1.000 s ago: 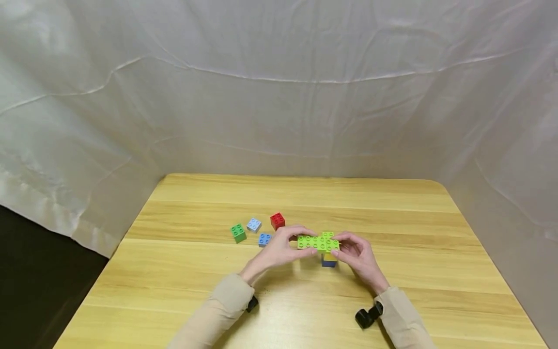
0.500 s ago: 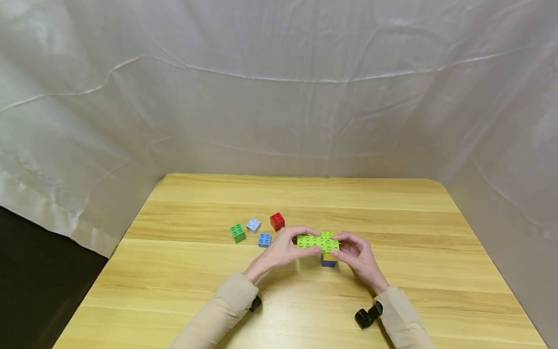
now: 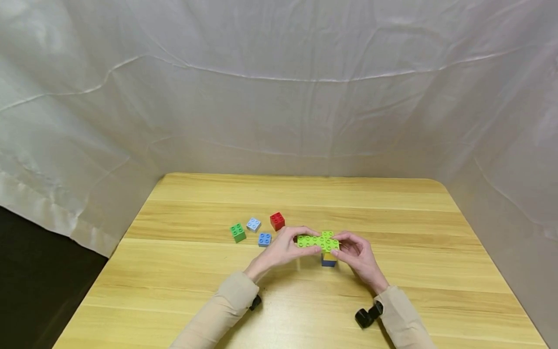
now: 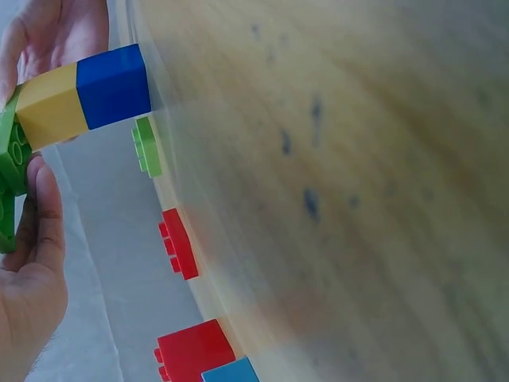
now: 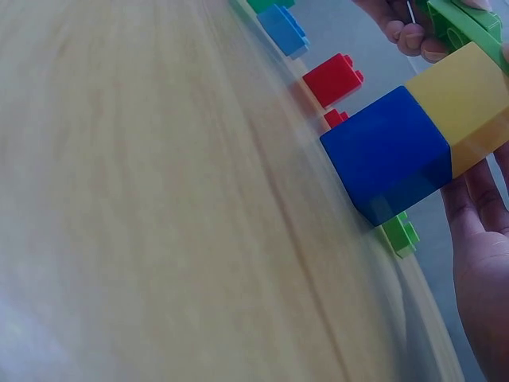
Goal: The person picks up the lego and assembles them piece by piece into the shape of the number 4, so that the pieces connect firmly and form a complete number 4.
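A small stack in front of me has a blue brick at the bottom, a yellow brick on it and a lime green bar of bricks on top. This bar sticks out to the left past the yellow brick. My left hand pinches its overhanging part between thumb and fingers. At the stack's right end, my right hand pinches the top green part, with fingertips close to the yellow brick. Behind the stack, another lime green brick lies on the table.
Left of my hands, a green brick, a light blue brick, a blue brick and a red brick stand on the wooden table. A flatter red brick sits behind my left hand. Pale curtains surround the table.
My left hand has shifted slightly to the right along the lime green bar. My right hand and the stack stay in place.
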